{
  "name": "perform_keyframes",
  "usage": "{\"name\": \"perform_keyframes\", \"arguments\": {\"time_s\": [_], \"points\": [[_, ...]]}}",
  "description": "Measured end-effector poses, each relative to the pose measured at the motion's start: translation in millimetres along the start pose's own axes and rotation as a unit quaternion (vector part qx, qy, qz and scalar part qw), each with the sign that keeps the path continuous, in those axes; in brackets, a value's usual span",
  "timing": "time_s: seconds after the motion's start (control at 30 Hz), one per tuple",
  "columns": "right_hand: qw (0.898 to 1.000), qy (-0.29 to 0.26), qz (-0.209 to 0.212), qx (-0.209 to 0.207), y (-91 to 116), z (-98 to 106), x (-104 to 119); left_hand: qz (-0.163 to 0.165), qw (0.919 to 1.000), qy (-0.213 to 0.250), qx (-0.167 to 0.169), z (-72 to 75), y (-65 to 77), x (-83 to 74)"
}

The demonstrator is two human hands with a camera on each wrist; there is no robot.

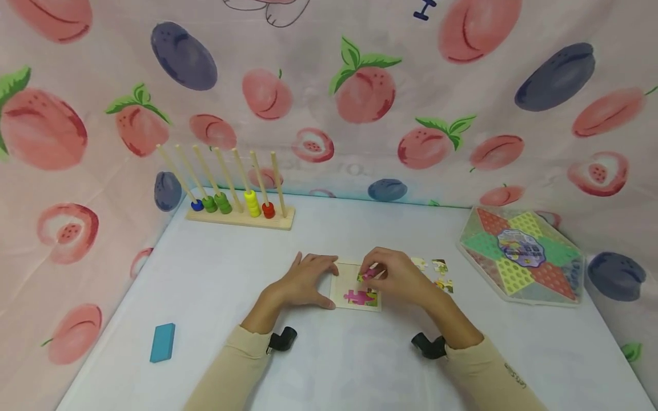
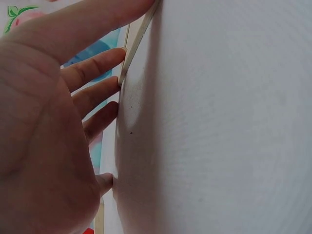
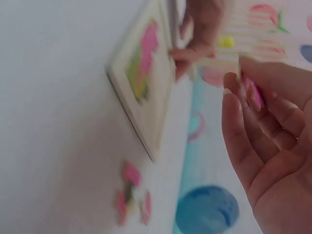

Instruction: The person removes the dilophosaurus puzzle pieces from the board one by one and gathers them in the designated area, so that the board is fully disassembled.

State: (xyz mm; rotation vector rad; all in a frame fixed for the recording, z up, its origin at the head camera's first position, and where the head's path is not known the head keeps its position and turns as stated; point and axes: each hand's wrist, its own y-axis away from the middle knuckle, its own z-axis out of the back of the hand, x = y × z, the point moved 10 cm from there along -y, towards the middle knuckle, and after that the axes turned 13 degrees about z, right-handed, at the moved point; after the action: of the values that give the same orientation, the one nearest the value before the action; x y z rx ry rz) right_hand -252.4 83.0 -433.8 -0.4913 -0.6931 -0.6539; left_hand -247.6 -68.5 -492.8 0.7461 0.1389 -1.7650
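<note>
A small square wooden puzzle tray (image 1: pixel 345 270) lies flat on the white table, with joined pink and green puzzle pieces (image 1: pixel 360 297) in its lower right part. My left hand (image 1: pixel 302 281) is spread at the tray's left side, thumb and fingertips touching its edge; in the left wrist view those fingers (image 2: pixel 100 67) look nearly straight. Above the tray's right half, my right hand (image 1: pixel 402 278) pinches a pink puzzle piece (image 3: pixel 253 93) between thumb and fingers. Just right of that hand, several loose puzzle pieces (image 1: pixel 440 266) lie on the table, partly hidden by it.
At the back left stands a wooden bead rack (image 1: pixel 240 220) with upright pegs and coloured beads. A hexagonal board-game box (image 1: pixel 521 254) lies at the right. Toward the front left is a blue block (image 1: pixel 162 342). Fruit-printed cloth (image 1: pixel 329 142) hangs behind the table.
</note>
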Motion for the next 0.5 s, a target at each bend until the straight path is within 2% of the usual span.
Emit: {"name": "perform_keyframes", "arguments": {"time_s": [0.27, 0.5], "points": [[0.998, 0.027, -0.023, -0.058, 27.1, 45.1, -5.4, -0.002, 1.0000, 0.006, 0.002, -0.5, 1.5, -0.6], [0.995, 0.014, -0.067, -0.072, 58.9, 61.1, -21.6, 0.003, 1.0000, 0.001, 0.005, -0.5, 1.2, -0.1]]}}
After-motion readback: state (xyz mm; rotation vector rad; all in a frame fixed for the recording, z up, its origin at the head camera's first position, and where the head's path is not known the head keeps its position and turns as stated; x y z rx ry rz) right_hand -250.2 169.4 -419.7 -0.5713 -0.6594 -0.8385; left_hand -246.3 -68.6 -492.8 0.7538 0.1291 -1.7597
